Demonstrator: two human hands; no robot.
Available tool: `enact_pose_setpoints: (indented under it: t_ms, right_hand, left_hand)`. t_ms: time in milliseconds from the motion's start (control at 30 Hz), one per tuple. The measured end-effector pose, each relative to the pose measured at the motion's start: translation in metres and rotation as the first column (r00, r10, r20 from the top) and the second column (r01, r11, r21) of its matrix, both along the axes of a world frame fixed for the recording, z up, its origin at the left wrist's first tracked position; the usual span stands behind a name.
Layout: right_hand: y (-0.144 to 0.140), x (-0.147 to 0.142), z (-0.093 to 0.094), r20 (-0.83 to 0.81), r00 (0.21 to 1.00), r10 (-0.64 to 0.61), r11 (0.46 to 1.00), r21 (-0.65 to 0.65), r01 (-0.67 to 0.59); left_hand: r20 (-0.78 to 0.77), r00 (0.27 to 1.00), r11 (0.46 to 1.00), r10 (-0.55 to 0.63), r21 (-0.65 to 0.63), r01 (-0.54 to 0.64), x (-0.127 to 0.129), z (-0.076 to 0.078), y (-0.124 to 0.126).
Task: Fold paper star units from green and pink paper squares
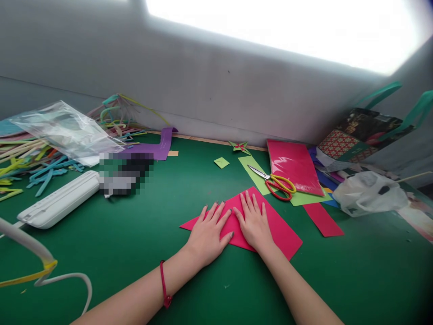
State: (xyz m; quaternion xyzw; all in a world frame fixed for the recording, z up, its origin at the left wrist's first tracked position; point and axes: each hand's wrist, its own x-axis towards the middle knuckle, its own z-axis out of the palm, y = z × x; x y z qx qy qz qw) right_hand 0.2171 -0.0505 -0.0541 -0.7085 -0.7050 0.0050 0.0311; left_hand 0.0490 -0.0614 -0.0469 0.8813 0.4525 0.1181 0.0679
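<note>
A partly folded sheet of red paper (279, 225) lies on the green tabletop, pointed at its left end. My left hand (209, 232) rests flat over its left part with the fingers spread. Flat on the middle of the sheet is my right hand (253, 221), its fingers stretched towards the far edge. Beyond the sheet, scissors (279, 185) with red and yellow handles lie on green paper strips (253, 169). A small folded green paper square (221, 163) and a green and red folded paper star (239, 146) are further back.
A packet of red paper (294, 164) and a red strip (323, 220) lie at right, near a white plastic bag (368, 194) and a patterned gift bag (358, 131). At left are a white power strip (61, 198), a clear plastic bag (67, 128), coloured strips (49, 174) and a white cable (30, 239).
</note>
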Motion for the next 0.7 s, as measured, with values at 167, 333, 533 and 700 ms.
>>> enact_pose_setpoints:
  t_ms: [167, 333, 533, 700]
  right_hand:
    - [0.004, 0.001, -0.002, -0.024, 0.999, -0.037, 0.999, 0.011, 0.037]
    - [0.006, 0.001, 0.000, -0.024, 0.999, -0.045, 0.999, 0.000, 0.045]
    - [0.013, 0.004, 0.008, 0.014, 1.000, -0.011, 0.995, 0.100, 0.009]
    - [0.016, 0.013, 0.010, -0.075, 0.992, 0.098, 0.975, 0.209, -0.080]
  left_hand:
    - [-0.016, 0.999, 1.000, -0.029, -0.004, 0.029, -0.001, 0.001, 0.009]
    - [-0.026, 0.999, 0.999, -0.030, 0.011, 0.031, 0.000, -0.002, 0.012]
    - [-0.009, 0.999, 0.999, -0.042, -0.004, 0.042, 0.000, 0.000, 0.011]
    - [-0.012, 0.999, 0.999, -0.035, -0.013, 0.035, 0.000, 0.004, 0.012]
